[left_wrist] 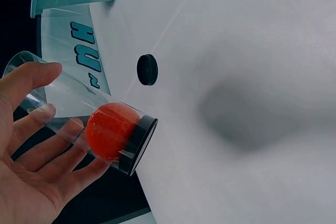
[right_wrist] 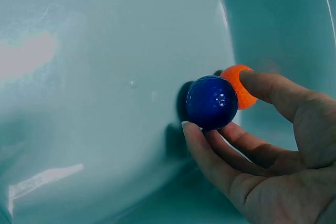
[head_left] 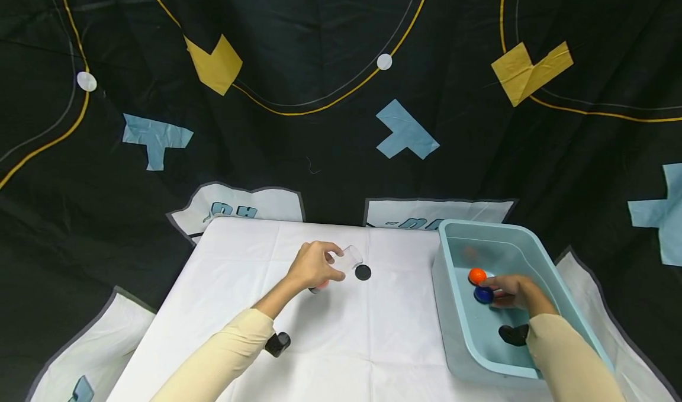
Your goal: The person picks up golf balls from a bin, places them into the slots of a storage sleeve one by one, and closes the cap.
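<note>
In my left hand (head_left: 315, 266) I grip a clear tube (left_wrist: 68, 90), tilted, between thumb and fingers above the table. A red ball (left_wrist: 113, 131) lies at its lower end, against a black end cap (left_wrist: 140, 148). A loose black cap (head_left: 363, 272) lies on the white cloth just beyond the tube. Inside the blue bin, my right hand (right_wrist: 278, 156) has its fingertips at the side of a dark blue dimpled ball (right_wrist: 212, 102). The thumb, held apart from the fingers, overlaps an orange ball (right_wrist: 240, 85) right beside the blue one.
The light blue bin (head_left: 453, 307) stands at the table's right side, its walls rising around my right hand. White cloth (head_left: 394, 319) covers the table. Behind it hangs a black curtain (head_left: 298, 159) with yellow and blue patches.
</note>
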`<state>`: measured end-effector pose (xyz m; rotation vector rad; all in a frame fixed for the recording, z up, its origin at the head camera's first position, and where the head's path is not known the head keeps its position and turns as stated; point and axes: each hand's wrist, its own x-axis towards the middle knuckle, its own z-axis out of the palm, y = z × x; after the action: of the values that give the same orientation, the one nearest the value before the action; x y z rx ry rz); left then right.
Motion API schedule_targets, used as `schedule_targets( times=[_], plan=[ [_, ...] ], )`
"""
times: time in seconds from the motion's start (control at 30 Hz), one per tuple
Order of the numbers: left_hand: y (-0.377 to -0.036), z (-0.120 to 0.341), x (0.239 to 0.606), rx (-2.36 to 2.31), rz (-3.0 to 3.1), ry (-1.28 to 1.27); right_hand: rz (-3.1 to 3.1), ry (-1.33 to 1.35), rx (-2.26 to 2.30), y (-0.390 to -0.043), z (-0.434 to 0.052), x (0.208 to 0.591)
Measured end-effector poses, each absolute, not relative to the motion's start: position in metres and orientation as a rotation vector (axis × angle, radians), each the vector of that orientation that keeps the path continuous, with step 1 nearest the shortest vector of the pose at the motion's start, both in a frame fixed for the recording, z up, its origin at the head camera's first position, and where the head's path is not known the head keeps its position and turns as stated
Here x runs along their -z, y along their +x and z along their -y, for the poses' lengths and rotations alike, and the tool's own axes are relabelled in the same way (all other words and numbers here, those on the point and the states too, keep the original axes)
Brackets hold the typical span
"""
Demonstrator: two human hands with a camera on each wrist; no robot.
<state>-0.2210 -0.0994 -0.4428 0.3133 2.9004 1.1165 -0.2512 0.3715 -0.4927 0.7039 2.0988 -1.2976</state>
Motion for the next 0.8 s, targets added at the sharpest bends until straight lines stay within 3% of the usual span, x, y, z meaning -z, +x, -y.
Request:
schedule_targets(
  times=[0.43, 0.8],
  plan=[
    [-0.2227, 0.0988, 0.4439, -1.098, -2.907, 0.306, -2.038, 0.793, 1.330, -0.2517, -0.3674, 0.4964],
    [-0.2230, 0.0993, 0.4439, -1.103, -2.892, 0.300, -1.952, 0.699, 1.393, -0.2570, -0.3725, 0.4940]
  ],
)
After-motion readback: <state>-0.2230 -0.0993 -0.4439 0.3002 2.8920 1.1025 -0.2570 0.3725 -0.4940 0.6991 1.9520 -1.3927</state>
